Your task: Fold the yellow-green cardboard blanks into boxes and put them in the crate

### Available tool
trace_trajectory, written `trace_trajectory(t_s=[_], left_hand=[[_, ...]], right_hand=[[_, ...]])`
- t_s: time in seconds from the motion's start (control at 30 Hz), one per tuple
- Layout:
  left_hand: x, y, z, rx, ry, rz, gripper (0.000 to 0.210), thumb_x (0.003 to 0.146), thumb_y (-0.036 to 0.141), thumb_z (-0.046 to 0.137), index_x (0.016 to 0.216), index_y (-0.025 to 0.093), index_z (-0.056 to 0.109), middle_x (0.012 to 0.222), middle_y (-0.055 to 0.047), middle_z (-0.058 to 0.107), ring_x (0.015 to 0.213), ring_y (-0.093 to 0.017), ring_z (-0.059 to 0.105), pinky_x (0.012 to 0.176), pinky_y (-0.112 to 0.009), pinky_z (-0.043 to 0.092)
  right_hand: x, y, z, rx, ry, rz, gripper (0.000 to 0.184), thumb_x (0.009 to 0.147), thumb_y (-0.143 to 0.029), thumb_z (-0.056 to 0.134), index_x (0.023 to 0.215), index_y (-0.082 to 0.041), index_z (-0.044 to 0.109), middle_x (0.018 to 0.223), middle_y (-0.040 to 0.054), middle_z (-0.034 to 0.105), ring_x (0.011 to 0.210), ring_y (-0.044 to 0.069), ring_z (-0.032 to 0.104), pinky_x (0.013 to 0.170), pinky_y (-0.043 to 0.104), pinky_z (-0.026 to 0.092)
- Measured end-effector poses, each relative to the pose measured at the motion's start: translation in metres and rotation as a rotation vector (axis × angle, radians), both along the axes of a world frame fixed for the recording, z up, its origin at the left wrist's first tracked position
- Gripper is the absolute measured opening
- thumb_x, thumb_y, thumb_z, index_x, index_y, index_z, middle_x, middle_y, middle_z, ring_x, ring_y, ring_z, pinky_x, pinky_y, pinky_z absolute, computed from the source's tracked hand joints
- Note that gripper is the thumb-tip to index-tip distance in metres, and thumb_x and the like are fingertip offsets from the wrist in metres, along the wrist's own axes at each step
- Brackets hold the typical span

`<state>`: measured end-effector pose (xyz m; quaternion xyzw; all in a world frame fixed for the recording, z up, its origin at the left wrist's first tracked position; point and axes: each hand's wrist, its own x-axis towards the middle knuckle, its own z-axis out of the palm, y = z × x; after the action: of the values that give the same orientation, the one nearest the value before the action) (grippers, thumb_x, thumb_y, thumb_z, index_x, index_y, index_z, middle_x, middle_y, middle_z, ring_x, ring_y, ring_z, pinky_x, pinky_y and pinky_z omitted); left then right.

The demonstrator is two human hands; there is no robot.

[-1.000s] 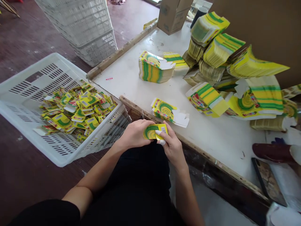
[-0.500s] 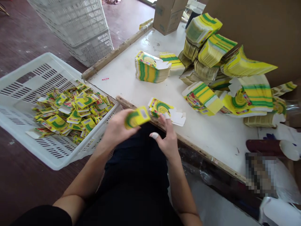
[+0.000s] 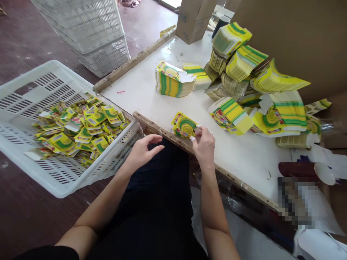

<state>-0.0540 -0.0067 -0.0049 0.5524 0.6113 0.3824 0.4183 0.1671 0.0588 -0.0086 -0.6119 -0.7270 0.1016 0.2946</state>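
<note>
A yellow and green flat carton [image 3: 183,125] lies near the table's front edge, its printed spiral facing up. My right hand [image 3: 205,147] is closed on its right end, with thumb and fingertips, white-wrapped at the tips, on either side; the flaps there are mostly hidden. My left hand [image 3: 143,151] hangs in front of the table edge with nothing in it, thumb apart from the fingers. To its left is a white plastic crate [image 3: 67,184] holding many small yellow and green cartons [image 3: 81,133].
A bundle of flat cartons [image 3: 175,81] stands farther back on the white table [image 3: 151,101]. More carton bundles [image 3: 238,63] are heaped at the right. Stacked white crates [image 3: 89,32] stand on the floor, and a cardboard box [image 3: 192,21] sits at the back. A dark red cylinder [image 3: 296,169] lies at right.
The carton in my left hand has gone from it, and that hand is now empty. My right hand has moved right and closed on the end of the carton on the table.
</note>
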Motion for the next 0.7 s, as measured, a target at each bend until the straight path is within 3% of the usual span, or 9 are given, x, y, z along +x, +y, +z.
trace_trajectory(t_s=[0.1,0.17,0.27,0.37,0.5,0.6,0.7], left_hand=[[0.018,0.007,-0.006,-0.112,-0.233,-0.141,0.045,0.071,0.045,0.075,0.106,0.018,0.066,0.098,-0.009,0.076,0.092,-0.024,0.072,0.089,-0.041,0.057],[0.03,0.013,-0.009,-0.132,-0.4,-0.156,0.055,0.063,0.049,0.082,0.105,0.017,0.066,0.102,-0.01,0.076,0.096,-0.026,0.071,0.09,-0.041,0.056],[0.048,0.021,-0.006,-0.054,-0.723,-0.013,0.055,0.067,0.064,0.073,0.097,0.018,0.065,0.102,-0.01,0.074,0.102,-0.029,0.069,0.092,-0.044,0.055],[0.06,0.024,0.006,0.009,-0.969,0.15,0.048,0.079,0.066,0.056,0.091,0.02,0.063,0.09,-0.008,0.073,0.098,-0.028,0.07,0.087,-0.045,0.056],[0.062,0.024,0.024,0.135,-0.996,0.291,0.037,0.08,0.059,0.054,0.078,0.022,0.056,0.073,-0.004,0.064,0.082,-0.024,0.07,0.079,-0.041,0.058],[0.063,0.021,0.03,0.213,-0.928,0.347,0.038,0.085,0.06,0.049,0.084,0.023,0.055,0.078,-0.005,0.065,0.087,-0.023,0.069,0.08,-0.04,0.058],[0.067,0.017,0.025,0.212,-0.864,0.325,0.044,0.088,0.063,0.044,0.095,0.023,0.06,0.087,-0.007,0.07,0.095,-0.025,0.069,0.081,-0.041,0.059]], right_hand=[[-0.002,-0.011,0.015,0.076,0.048,-0.014,0.026,0.081,-0.016,0.052,0.106,-0.021,0.056,0.082,0.0049,0.069,0.085,0.026,0.062,0.083,0.042,0.046],[-0.007,-0.023,0.022,0.104,0.077,0.029,0.023,0.083,-0.017,0.052,0.105,-0.022,0.056,0.082,0.0038,0.069,0.084,0.025,0.062,0.083,0.041,0.046],[-0.019,-0.043,0.028,0.064,0.203,0.129,0.017,0.085,-0.018,0.054,0.101,-0.023,0.057,0.082,0.0029,0.069,0.081,0.023,0.062,0.081,0.039,0.047],[-0.034,-0.061,0.028,-0.116,0.524,0.208,0.016,0.084,-0.02,0.059,0.099,-0.024,0.056,0.078,-0.0002,0.067,0.073,0.018,0.062,0.073,0.033,0.05],[-0.049,-0.076,0.026,-0.383,0.921,0.271,0.024,0.079,-0.023,0.066,0.101,-0.025,0.056,0.079,-0.0025,0.064,0.069,0.014,0.06,0.065,0.026,0.05],[-0.056,-0.079,0.023,-0.47,1.013,0.263,0.031,0.074,-0.023,0.07,0.102,-0.024,0.057,0.085,-0.0019,0.063,0.071,0.013,0.06,0.066,0.026,0.051],[-0.058,-0.079,0.019,-0.475,1.032,0.187,0.024,0.074,-0.023,0.069,0.095,-0.024,0.057,0.079,-0.0036,0.06,0.066,0.011,0.057,0.063,0.024,0.05]])
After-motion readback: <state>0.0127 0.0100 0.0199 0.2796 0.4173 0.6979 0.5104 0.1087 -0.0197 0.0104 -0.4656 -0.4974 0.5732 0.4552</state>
